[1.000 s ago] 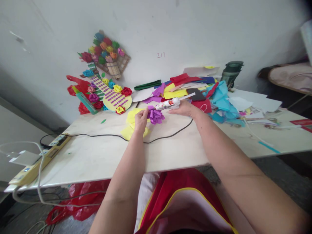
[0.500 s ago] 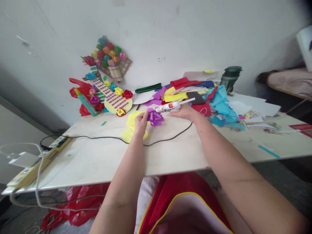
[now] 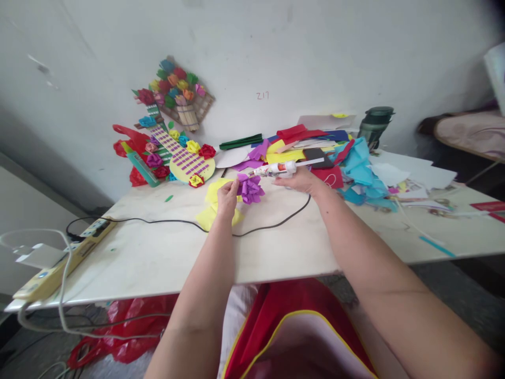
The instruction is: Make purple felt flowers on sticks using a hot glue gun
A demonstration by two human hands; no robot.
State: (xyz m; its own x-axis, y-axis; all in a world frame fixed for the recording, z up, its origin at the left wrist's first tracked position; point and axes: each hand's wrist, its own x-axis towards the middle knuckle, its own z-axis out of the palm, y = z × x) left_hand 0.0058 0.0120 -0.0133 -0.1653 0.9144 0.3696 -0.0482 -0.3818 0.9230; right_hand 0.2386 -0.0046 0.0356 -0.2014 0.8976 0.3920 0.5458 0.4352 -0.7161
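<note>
A purple paper flower (image 3: 251, 190) is pinched at its left edge by my left hand (image 3: 228, 197). My right hand (image 3: 299, 180) is closed around a white glue gun (image 3: 278, 169) with a printed pattern. Its nozzle points left, just above the flower's petals, and a glue stick juts out of its rear to the right. Whether the tip touches the paper I cannot tell. Beneath the flower and my left hand lies yellow crepe paper (image 3: 213, 216).
A black cord (image 3: 272, 227) runs across the table to a power strip (image 3: 74, 258). At the left back stands a flower-decorated paper guitar (image 3: 193, 167) beside a green glue bottle (image 3: 141, 166). Coloured paper, a phone (image 3: 317, 157) and a dark green bottle (image 3: 374, 126) are at the back right.
The glue gun has shifted slightly right and its nozzle has lifted a little off the purple flower. My left hand has kept its hold in nearly the same place.
</note>
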